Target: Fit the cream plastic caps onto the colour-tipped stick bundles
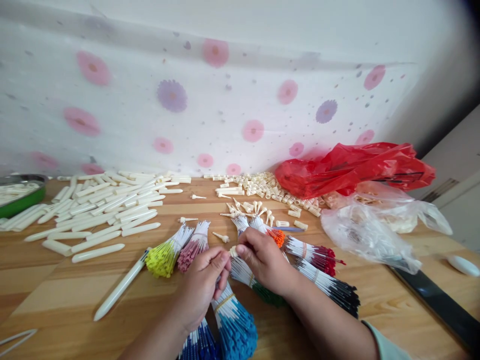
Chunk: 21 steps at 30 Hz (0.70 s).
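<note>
1 long white plastic pen looks put together, but lots of parts lie loose.
From the left, many smooth cream plastic tubes (108, 202) lie in a heap, with no sticks to be seen in them. Next, the long white plastic pen (122, 286) lies alone and looks the most done. Then come thin white sticks with yellow ends (161, 257) and thin white sticks with dusty pink ends (193, 245), tied up in bunches. The left hand (205, 281) has its fingers pinched together; I cannot tell what they hold. The small cream plastic piece (233, 251) is between the 2 hands, and the right hand (265, 257) pinches it. This piece seems only partly done. Farther right, heaped short cream plastic cages (268, 186) look unused.
</note>
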Each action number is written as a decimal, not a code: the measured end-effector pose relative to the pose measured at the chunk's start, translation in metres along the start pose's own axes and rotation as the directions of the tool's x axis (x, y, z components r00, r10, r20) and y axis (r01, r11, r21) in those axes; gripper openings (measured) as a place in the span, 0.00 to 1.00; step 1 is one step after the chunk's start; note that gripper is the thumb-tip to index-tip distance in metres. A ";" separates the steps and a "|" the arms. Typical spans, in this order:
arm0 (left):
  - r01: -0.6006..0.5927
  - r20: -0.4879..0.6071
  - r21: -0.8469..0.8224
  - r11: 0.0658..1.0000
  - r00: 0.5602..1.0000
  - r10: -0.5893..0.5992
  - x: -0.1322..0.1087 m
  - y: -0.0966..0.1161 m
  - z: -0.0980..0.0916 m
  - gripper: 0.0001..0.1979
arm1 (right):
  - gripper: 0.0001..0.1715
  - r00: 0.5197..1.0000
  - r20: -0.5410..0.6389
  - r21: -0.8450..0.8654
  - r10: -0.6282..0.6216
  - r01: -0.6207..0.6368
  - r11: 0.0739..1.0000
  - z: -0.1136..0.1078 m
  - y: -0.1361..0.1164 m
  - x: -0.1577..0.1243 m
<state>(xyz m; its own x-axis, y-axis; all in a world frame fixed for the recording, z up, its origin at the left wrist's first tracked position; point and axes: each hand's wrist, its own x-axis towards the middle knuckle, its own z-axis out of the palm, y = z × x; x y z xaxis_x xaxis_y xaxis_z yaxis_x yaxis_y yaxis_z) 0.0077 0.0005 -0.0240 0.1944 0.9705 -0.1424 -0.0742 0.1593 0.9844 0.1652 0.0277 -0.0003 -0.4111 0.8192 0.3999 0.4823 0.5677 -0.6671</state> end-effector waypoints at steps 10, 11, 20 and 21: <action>0.018 0.034 -0.028 0.999 0.999 -0.017 -0.001 0.001 0.000 0.17 | 0.15 0.999 0.036 -0.024 0.039 -0.038 0.999 -0.002 0.000 0.002; 0.019 0.039 -0.021 1.000 0.999 -0.018 -0.001 0.001 0.000 0.17 | 0.17 0.998 0.041 -0.042 0.056 -0.054 0.998 -0.002 0.000 0.001; 0.048 0.029 -0.037 0.998 0.998 -0.047 0.000 0.000 0.000 0.17 | 0.19 0.992 0.087 -0.020 0.095 -0.093 0.995 -0.004 0.001 0.001; 0.048 0.029 -0.035 0.998 0.998 -0.047 0.000 0.000 0.000 0.17 | 0.19 0.991 0.092 -0.019 0.099 -0.098 0.995 -0.004 0.001 0.001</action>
<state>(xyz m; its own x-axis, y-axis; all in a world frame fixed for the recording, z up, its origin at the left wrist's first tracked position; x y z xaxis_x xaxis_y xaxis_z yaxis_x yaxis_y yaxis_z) 0.0080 0.0002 -0.0235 0.2255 0.9565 -0.1852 -0.0992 0.2117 0.9723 0.1682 0.0298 0.0020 -0.4308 0.8605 0.2720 0.5349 0.4862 -0.6911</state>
